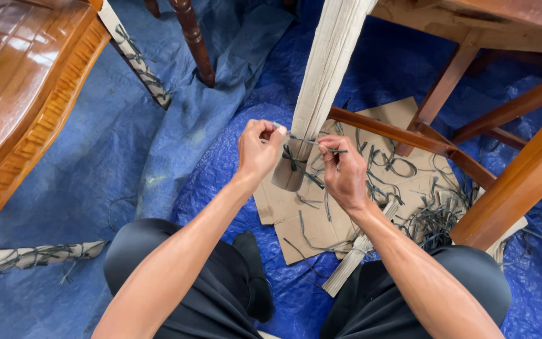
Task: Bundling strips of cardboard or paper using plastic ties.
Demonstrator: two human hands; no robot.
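Here, seated on blue tarpaulin (95, 163) among wooden furniture. Left hand (257, 149) raised beside the cardboard-wrapped leg (321, 81), grip pinched together on one end of a thin dark strap (302, 140). Right hand (345, 172) just beside the same leg, grip likewise closed on the other end of that strap. Strap stretched between both hands, just in front of the lower end of the wrap, above an existing dark tie (296, 164) already cinched around the cardboard.

Procedure, as judged from this position:
- Keep both ends taut and level; slack likely to let the corrugated wrap spring open.
- Seat the strap flat against the cardboard, not twisted, close to the earlier tie but not on top of it.
- Draw the knot down with even pull from both sides; uneven pull apt to drag the wrap around the leg.
- Avoid crushing the flutes of the cardboard; snug only.

Surroundings: flat cardboard sheet (308, 220) on the tarpaulin beneath the leg, littered with cut strap offcuts (434, 220). Polished wooden stretcher (396, 133) crossing behind the right hand. Second wrapped and tied leg (32, 257) lying at lower left; another (136, 56) at upper left. Strip of folded cardboard (356, 257) resting near the right forearm.
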